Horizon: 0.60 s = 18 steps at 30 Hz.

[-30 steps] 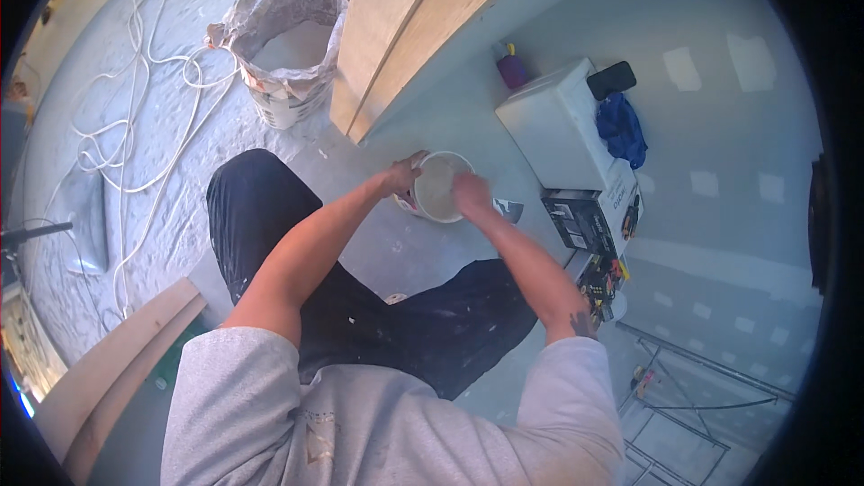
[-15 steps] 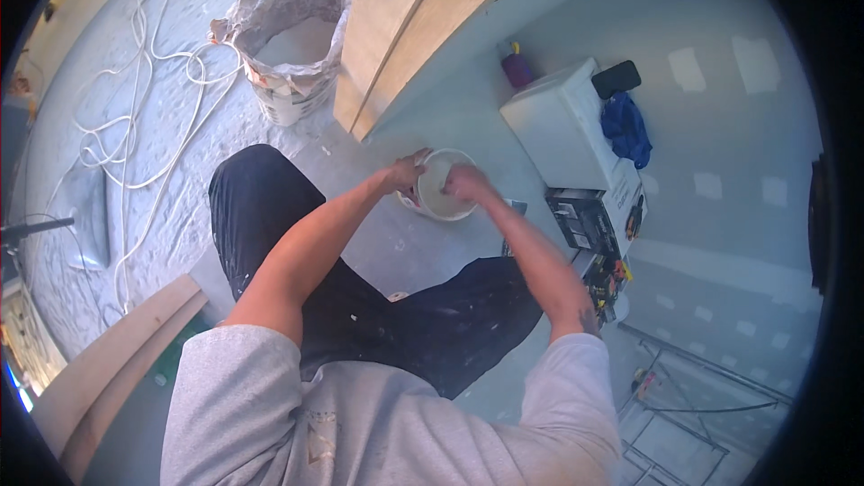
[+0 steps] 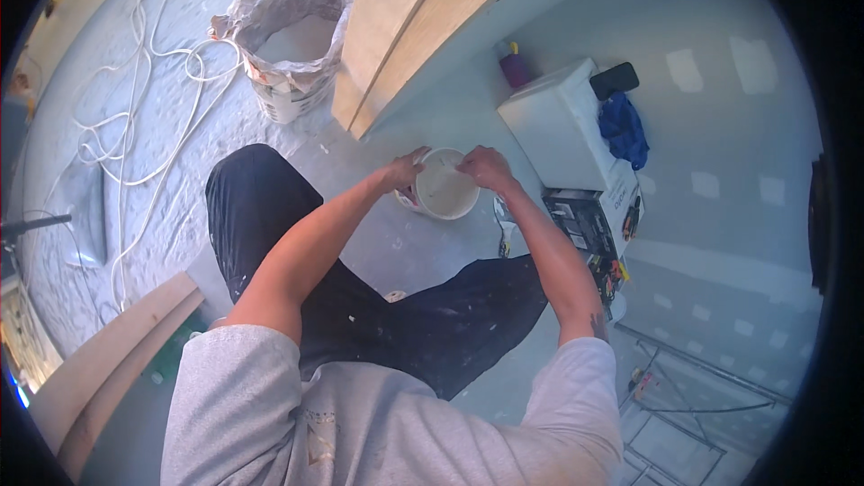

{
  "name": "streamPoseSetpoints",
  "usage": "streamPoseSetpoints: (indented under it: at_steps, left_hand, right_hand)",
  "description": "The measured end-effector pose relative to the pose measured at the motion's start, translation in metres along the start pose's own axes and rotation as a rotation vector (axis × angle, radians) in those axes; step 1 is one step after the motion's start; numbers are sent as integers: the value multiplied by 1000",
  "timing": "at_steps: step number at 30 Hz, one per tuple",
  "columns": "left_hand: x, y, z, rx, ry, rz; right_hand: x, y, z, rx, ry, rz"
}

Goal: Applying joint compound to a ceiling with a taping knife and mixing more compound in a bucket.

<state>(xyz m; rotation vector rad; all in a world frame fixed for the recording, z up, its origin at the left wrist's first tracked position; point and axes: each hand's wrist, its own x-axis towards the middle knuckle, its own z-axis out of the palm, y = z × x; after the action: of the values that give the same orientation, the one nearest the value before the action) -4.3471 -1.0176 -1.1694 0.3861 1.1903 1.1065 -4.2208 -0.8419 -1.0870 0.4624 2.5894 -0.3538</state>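
Note:
A small white bucket stands on the floor between my legs, with pale wet-looking material inside. My left hand is wrapped around its left rim. At the right side of the rim is my right hand, its fingers pinched together over the bucket's edge. Whatever those fingers hold, if anything, is too small to make out. On the floor right of the bucket lies a putty knife with a dark and yellow handle.
Beyond my left knee stands an open paper sack of white powder. Wooden boards lean near the bucket. White boxes with a blue cloth stand right. A white cord snakes over floor sheeting.
My right hand has moved from inside the bucket up to its right rim. The putty knife on the floor has come into clearer view. My left hand keeps its grip.

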Motion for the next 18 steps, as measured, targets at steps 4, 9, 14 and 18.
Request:
streamPoseSetpoints:
  at_steps: [4,9,14,18]
  left_hand:
    - [2,-12,-18,256,65,136]
    - [0,17,31,22,-52,84]
    - [-6,3,24,27,-28,5]
    - [13,-9,-31,370,-12,300]
  right_hand:
    - [-5,-22,46,-217,229,132]
    - [-28,41,51,-150,-15,7]
    - [-62,23,-14,44,44,194]
    - [-30,-14,15,-55,285,114]
